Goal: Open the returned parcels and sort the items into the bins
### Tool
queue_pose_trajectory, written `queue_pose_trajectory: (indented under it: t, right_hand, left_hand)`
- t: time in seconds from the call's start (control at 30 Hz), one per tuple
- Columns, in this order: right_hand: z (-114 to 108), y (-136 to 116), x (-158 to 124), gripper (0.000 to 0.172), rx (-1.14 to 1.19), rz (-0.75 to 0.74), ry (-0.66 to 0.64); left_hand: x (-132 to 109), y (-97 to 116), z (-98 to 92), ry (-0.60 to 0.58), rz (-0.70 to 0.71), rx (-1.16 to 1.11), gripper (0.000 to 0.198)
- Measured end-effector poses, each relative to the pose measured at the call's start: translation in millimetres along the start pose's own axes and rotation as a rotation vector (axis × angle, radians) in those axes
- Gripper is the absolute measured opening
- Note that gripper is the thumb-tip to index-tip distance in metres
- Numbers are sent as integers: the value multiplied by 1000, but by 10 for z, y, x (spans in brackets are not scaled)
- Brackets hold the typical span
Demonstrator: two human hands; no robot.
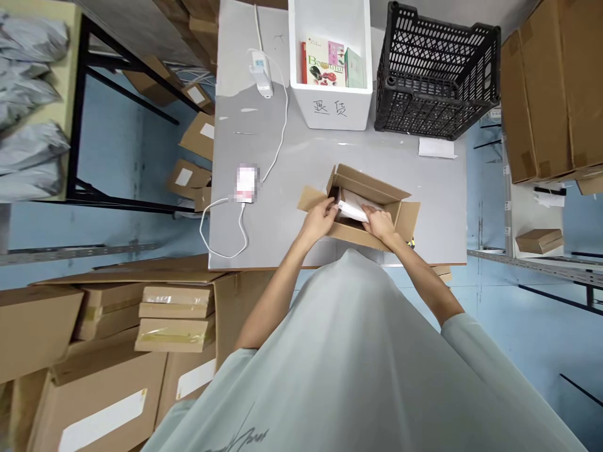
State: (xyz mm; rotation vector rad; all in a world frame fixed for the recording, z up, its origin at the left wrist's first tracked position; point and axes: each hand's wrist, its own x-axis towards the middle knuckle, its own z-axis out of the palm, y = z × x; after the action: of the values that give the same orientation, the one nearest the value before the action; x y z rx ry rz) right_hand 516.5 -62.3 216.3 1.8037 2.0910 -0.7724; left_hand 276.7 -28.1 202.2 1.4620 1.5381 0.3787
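An open cardboard box (362,237) stands near the front edge of the table, its flaps spread outward. Inside it lies a white packet (352,207), tilted, with what looks like a brown surface behind it. At the packet's left end, inside the box wall, my left hand (321,220) has its fingers bent and closed on that end. My right hand (379,223) grips the packet from the right, fingers pressed on its white face. Fingertips of both hands are partly hidden by the box and packet.
A grey table (264,232) holds a white bin (334,113) with books, a black plastic crate (419,113), a white slip (436,147), a power strip (261,72) and a white device (247,183) with cables. Cardboard boxes (174,317) are stacked at lower left; shelves stand either side.
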Motion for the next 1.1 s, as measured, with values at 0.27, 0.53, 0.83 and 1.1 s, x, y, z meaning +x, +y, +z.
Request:
queue_pose_trajectory:
  t: [0.27, 0.53, 0.83, 1.1]
  right_hand:
    - [-311, -85, -263, 64, 175, 14, 214]
    - [-613, 298, -929, 45, 1077, 120, 701]
    - [-516, 546, -1621, 71, 1553, 324, 1029]
    - [104, 807, -2232, 75, 1689, 434, 954]
  left_hand:
    - [-72, -458, -2, 388, -173, 137, 83]
    - [-15, -560, -100, 117, -268, 170, 71]
    - [64, -354, -118, 69, -128, 333, 43]
    - [557, 294, 33, 121, -72, 335, 41]
